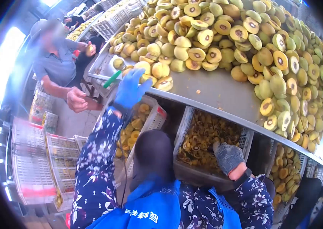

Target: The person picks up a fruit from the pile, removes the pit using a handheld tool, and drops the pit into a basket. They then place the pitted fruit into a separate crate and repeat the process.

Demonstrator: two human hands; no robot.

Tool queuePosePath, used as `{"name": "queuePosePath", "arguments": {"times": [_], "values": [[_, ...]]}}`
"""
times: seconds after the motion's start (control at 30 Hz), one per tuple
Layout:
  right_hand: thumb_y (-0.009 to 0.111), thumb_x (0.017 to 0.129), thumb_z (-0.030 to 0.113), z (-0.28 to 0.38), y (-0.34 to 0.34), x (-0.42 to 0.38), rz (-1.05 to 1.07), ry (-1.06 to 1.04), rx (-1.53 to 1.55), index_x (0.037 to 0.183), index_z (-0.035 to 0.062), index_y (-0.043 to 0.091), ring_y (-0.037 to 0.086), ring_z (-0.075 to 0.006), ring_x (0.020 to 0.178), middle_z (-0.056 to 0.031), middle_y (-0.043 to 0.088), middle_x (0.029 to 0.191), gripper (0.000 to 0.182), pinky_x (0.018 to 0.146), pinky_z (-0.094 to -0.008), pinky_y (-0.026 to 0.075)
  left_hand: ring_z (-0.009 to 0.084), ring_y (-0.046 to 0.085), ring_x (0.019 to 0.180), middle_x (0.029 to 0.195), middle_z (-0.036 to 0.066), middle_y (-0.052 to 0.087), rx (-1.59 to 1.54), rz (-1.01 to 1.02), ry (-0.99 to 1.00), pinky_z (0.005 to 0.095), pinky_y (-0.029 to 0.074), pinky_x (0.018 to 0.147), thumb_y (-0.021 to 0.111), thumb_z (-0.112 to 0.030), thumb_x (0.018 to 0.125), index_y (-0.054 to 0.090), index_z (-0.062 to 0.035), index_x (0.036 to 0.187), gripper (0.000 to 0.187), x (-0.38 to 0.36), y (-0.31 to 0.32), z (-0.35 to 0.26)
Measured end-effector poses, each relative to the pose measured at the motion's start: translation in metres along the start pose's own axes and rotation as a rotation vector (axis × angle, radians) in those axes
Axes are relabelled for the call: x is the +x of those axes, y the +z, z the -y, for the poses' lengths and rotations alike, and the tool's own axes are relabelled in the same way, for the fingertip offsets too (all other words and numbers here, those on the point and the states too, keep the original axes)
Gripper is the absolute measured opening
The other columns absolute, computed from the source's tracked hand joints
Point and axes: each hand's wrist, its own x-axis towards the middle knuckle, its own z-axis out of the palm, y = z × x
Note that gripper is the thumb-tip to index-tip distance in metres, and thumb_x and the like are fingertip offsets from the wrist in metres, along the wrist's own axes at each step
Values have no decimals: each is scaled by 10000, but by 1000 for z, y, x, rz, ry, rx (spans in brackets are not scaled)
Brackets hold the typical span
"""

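My left hand, in a blue glove, reaches over the front edge of the metal table, with its fingers spread beside several halved yellow-green fruits. A green-handled tool lies just left of it. My right hand, in a grey knitted glove, is low over a crate of small fruit pieces and peel; its fingertips are partly hidden at the pieces, so what they hold cannot be made out.
A large heap of halved fruit covers much of the table. Another person stands at the left, hands near the table corner. Crates of fruit stand under the table edge, and stacked white crates are at the left.
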Motion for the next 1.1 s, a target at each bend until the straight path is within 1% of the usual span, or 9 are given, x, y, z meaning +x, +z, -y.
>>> {"name": "queuePosePath", "arguments": {"times": [0.23, 0.3, 0.4, 0.57, 0.73, 0.87, 0.93, 1.0, 1.1], "values": [[511, 834, 133, 3, -1, 7, -238, -19, 160, 1033, 83, 565, 631, -259, 588, -95, 598, 697, 212, 482, -392, 485, 365, 541, 1122, 1230, 200, 557, -28, 100, 134, 424, 435, 941, 654, -308, 812, 543, -58, 1240, 508, 119, 68, -62], [512, 849, 152, 5, -14, 9, -121, 6, 95, 1031, 90, 567, 621, -256, 566, -89, 592, 711, 201, 466, -393, 473, 341, 553, 1076, 1214, 153, 545, 212, 46, 382, 441, 445, 903, 660, -244, 773, 538, -108, 1231, 493, 136, 89, -81], [483, 893, 191, 7, -24, 12, -131, 61, 282, 874, 106, 556, 642, -296, 610, -112, 621, 704, 114, 509, -431, 489, 303, 555, 1008, 1118, 114, 536, 354, 273, 363, 449, 462, 833, 675, -202, 721, 542, -151, 1177, 478, 155, 108, -92], [587, 849, 206, 3, -21, 12, -236, 42, 290, 1036, 84, 552, 636, -297, 628, -137, 601, 728, 226, 503, -412, 483, 302, 560, 930, 1017, 105, 538, 405, 156, 341, 443, 475, 749, 671, -174, 698, 573, -176, 1085, 399, 157, 127, -89], [635, 851, 193, 14, -62, 27, -145, 237, 807, 1073, 64, 505, 604, -447, 818, -226, 636, 878, 288, 665, -510, 488, 319, 584, 913, 947, 116, 573, 381, 129, 278, 471, 491, 728, 611, -150, 716, 603, -162, 1006, 290, 153, 126, -94], [644, 844, 176, 12, -65, 26, -292, 209, 960, 1091, 71, 522, 596, -441, 904, -233, 635, 926, 295, 729, -490, 482, 290, 637, 853, 929, 149, 632, 2, 259, -7, 425, 506, 710, 628, -174, 737, 582, -127, 1023, 293, 148, 107, -98], [652, 836, 176, 9, -67, 26, -349, 221, 982, 1108, 62, 519, 594, -437, 918, -240, 629, 929, 323, 732, -480, 488, 214, 647, 799, 840, 106, 635, -632, 168, -68, 345, 512, 669, 686, -185, 716, 578, -56, 1061, 383, 136, 123, -78], [663, 829, 179, 8, -77, 27, -433, 229, 985, 1101, 53, 518, 596, -432, 916, -243, 627, 930, 333, 719, -474, 492, 137, 635, 804, 866, 56, 636, -1052, 338, -430, 270, 505, 608, 701, -144, 710, 594, -35, 1035, 359, 109, 72, -121], [704, 804, 201, 8, -80, 32, -514, 233, 976, 1116, 46, 499, 605, -435, 859, -236, 630, 869, 403, 684, -465, 491, 102, 624, 794, 941, 29, 640, -1434, 329, -520, 215, 477, 556, 663, -129, 762, 607, -25, 1101, 358, 61, 46, -161]]}}
